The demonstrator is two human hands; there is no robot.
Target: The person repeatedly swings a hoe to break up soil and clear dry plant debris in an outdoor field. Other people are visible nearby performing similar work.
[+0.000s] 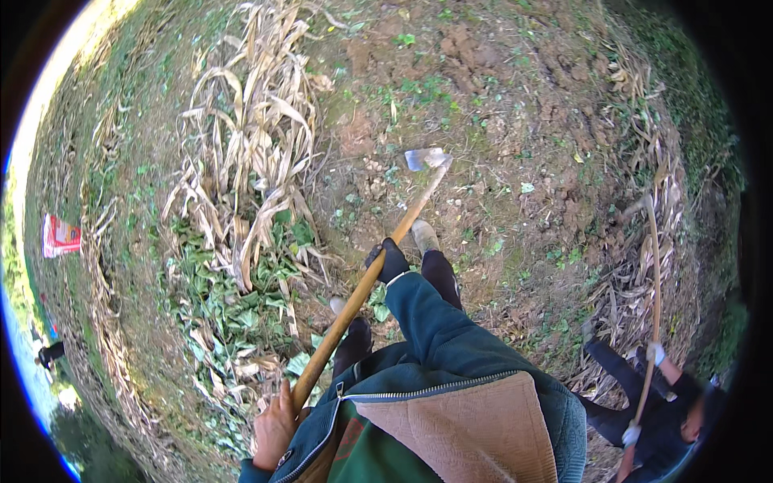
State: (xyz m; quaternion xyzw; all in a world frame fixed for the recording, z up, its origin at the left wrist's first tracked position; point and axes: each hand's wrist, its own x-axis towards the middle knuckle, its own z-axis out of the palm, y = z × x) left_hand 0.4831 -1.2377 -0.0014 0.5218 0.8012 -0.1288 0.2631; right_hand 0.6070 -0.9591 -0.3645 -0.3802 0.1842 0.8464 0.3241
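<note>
A hoe with a long wooden handle slants from the lower left up to its metal blade, which is at or just above the soil; contact cannot be told. My right hand, in a dark glove, grips the handle around its middle, above my feet. Near the handle's lower end in the picture, my bare left hand is closed around the wood. My right shoe stands a little below the blade, and my left shoe is partly hidden by the handle.
Dry corn stalks lie heaped at the left, with green leafy vines below them. At the right, a person in dark clothes and white gloves holds another long-handled tool. A red and white sack is far left; another person is beyond.
</note>
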